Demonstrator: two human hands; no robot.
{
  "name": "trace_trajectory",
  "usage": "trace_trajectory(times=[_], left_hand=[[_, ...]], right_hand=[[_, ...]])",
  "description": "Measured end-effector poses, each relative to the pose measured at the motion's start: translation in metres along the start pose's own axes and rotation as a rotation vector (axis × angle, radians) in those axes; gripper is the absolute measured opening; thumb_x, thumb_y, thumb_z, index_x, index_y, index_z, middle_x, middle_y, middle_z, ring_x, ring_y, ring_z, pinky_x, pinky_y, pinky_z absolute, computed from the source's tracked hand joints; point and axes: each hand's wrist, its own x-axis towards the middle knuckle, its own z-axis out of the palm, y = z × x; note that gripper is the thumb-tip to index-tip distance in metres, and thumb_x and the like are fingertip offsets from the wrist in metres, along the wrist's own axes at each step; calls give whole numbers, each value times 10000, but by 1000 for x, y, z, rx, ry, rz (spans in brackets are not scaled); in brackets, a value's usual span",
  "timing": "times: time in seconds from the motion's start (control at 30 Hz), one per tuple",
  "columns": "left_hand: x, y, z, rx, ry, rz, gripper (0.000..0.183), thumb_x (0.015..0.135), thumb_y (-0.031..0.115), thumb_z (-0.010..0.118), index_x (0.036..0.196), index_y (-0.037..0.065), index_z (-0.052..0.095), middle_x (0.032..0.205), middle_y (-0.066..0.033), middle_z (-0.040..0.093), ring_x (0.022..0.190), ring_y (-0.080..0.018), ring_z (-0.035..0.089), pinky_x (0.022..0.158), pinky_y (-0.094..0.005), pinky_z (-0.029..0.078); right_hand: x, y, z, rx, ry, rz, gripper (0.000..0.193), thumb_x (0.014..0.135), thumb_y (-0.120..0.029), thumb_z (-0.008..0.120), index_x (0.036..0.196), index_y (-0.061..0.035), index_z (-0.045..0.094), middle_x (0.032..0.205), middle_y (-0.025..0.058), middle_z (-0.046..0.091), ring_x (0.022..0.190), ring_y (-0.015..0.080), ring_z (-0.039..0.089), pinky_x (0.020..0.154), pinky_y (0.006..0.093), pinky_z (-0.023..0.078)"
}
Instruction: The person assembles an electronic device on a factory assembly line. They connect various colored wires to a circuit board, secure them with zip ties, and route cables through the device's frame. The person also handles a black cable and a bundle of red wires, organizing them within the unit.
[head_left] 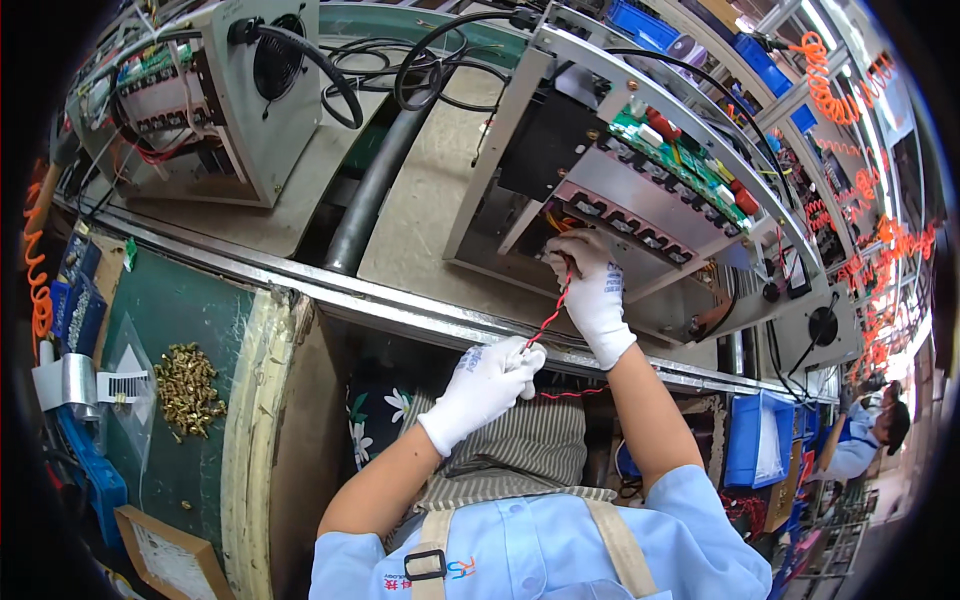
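A red-and-black twisted wire runs between my two gloved hands. My left hand, in a white glove, is closed on its lower part above my lap, and a loose length trails off to the right below it. My right hand, also gloved, pinches the upper part at the open side of a metal-framed machine chassis. Inside the chassis are a green circuit board and rows of black components. The wire's upper end is hidden by the right fingers.
A second chassis with a fan stands at the far left, near coiled black cables. Brass screws lie on a green mat at the left. A blue bin sits at the right; another person is beyond.
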Motion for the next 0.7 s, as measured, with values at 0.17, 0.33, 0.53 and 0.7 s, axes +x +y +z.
trace_trajectory(times=[0.17, 0.33, 0.53, 0.7], left_hand=[[8, 4, -2, 10, -50, -68, 228, 951, 271, 608, 1014, 53, 616, 649, 15, 578, 541, -22, 458, 497, -192, 335], [17, 0, -2, -12, -60, -100, 235, 947, 290, 615, 1021, 68, 611, 646, 27, 573, 469, -5, 365, 429, -191, 275], [22, -5, -1, -69, -61, -96, 254, 946, 292, 619, 1036, 55, 613, 649, 28, 571, 464, -5, 372, 423, -192, 273], [29, -19, 1, -132, -50, -83, 284, 943, 268, 627, 1084, 22, 614, 673, 17, 581, 509, -15, 421, 454, -187, 305]], right_hand=[[-4, 12, 10, 135, -35, 114, 189, 787, 46, 648, 952, -39, 682, 908, 64, 566, 759, 146, 605, 678, 272, 496], [-2, 7, 9, -69, -2, -31, 139, 787, 18, 659, 898, -65, 670, 833, 33, 562, 689, 124, 587, 603, 274, 470], [1, 14, 10, 286, -43, 285, 143, 781, 21, 653, 882, -78, 673, 795, 20, 558, 629, 118, 574, 549, 275, 458], [0, 13, 11, 191, -15, 183, 155, 775, 27, 654, 887, -76, 682, 783, 20, 559, 619, 114, 572, 541, 266, 456]])
